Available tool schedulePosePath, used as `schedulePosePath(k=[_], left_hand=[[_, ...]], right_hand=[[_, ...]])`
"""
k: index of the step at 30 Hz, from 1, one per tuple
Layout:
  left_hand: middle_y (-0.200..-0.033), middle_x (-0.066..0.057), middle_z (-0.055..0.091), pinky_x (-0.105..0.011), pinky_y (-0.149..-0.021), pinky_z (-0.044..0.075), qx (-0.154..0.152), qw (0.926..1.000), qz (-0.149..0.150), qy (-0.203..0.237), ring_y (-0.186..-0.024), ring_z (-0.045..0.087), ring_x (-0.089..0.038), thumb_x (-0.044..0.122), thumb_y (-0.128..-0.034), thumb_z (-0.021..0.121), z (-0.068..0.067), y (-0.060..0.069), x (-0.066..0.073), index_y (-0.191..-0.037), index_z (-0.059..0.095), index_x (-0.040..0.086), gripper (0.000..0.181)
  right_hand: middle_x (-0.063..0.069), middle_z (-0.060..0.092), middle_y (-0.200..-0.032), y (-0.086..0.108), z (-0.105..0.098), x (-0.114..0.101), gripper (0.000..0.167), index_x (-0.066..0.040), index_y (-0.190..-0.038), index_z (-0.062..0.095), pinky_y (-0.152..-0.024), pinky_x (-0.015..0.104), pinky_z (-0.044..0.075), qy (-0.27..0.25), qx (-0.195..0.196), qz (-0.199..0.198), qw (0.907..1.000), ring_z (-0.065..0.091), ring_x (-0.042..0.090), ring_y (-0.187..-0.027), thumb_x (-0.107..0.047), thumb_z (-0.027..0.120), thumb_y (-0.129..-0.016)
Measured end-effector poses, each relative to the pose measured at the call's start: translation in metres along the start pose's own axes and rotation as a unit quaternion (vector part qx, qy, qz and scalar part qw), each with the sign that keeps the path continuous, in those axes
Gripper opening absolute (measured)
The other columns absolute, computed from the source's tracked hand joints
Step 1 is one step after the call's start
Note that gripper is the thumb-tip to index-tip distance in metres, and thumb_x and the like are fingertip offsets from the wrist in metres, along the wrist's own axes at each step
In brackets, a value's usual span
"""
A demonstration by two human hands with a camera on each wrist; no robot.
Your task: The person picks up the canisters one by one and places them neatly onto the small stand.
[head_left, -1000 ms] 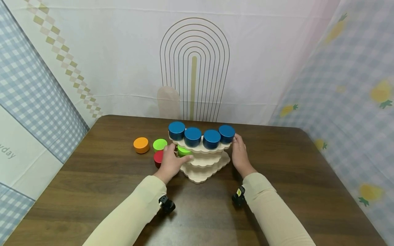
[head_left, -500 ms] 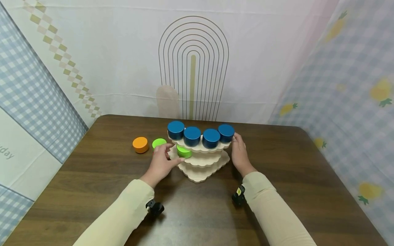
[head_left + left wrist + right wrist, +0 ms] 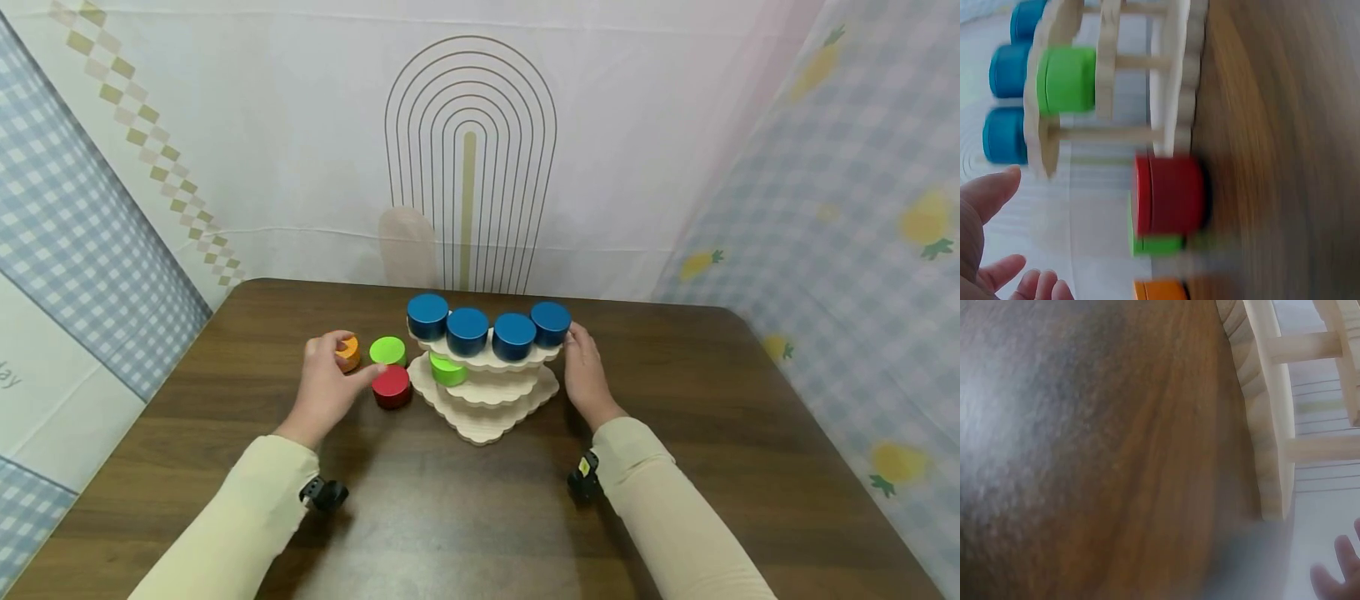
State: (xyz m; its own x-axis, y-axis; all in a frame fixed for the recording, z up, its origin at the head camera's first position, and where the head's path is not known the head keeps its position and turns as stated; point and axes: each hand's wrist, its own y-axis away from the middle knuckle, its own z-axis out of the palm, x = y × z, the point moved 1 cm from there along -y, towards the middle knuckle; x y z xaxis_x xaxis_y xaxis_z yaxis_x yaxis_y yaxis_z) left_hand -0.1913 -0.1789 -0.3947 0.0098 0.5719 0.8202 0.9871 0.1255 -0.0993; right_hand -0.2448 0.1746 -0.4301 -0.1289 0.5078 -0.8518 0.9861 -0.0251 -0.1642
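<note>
A pale wooden three-tier stand (image 3: 491, 390) with scalloped edges rises mid-table. Several round blue tins (image 3: 467, 332) stand along its top tier, and a green tin (image 3: 447, 370) sits on the middle tier. My left hand (image 3: 326, 386) hovers with thumb and fingers spread, holding nothing. An orange tin (image 3: 348, 355) lies partly hidden behind its fingers, and a red tin (image 3: 392, 387) is by the thumb tip. Behind the red one stands another green tin (image 3: 387, 351). My right hand (image 3: 587, 379) rests against the right edge of the top tier, fingers fairly straight; part of them is hidden.
The brown wooden table (image 3: 465, 508) carries everything. A white printed cloth (image 3: 300, 150) hangs behind its far edge. Wooden posts (image 3: 1110, 134) join the stand's tiers. A small black camera (image 3: 324, 493) is worn on the left wrist, another (image 3: 582, 479) on the right.
My left hand has left the stand's left side and moved left past the red tin to the orange one. The green tin on the middle tier stays behind. My right hand has kept its place.
</note>
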Motion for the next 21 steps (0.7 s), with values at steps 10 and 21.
schedulePosePath(k=[10,21], left_hand=[[-0.129,-0.029,0.033,-0.046,-0.090,0.042,0.029,0.9981,-0.010,-0.053,-0.106,0.044,-0.039,0.025,-0.0871,0.071,-0.032,-0.013,-0.031,-0.138,0.036,-0.007,0.070],[-0.133,-0.030,0.031,-0.049,-0.095,0.037,0.007,0.9986,-0.035,-0.040,-0.120,0.034,-0.040,0.031,-0.0849,0.073,-0.029,-0.029,-0.046,-0.142,0.030,-0.006,0.080]], right_hand=[[0.015,0.037,-0.148,-0.001,-0.007,-0.001,0.049,-0.012,-0.146,0.038,-0.109,0.058,0.025,0.064,-0.001,-0.001,0.9980,0.031,0.034,-0.138,-0.033,0.024,-0.105],[0.015,0.034,-0.150,0.000,-0.007,-0.003,0.049,-0.013,-0.147,0.037,-0.110,0.059,0.024,0.082,-0.007,0.005,0.9966,0.029,0.034,-0.139,-0.035,0.023,-0.105]])
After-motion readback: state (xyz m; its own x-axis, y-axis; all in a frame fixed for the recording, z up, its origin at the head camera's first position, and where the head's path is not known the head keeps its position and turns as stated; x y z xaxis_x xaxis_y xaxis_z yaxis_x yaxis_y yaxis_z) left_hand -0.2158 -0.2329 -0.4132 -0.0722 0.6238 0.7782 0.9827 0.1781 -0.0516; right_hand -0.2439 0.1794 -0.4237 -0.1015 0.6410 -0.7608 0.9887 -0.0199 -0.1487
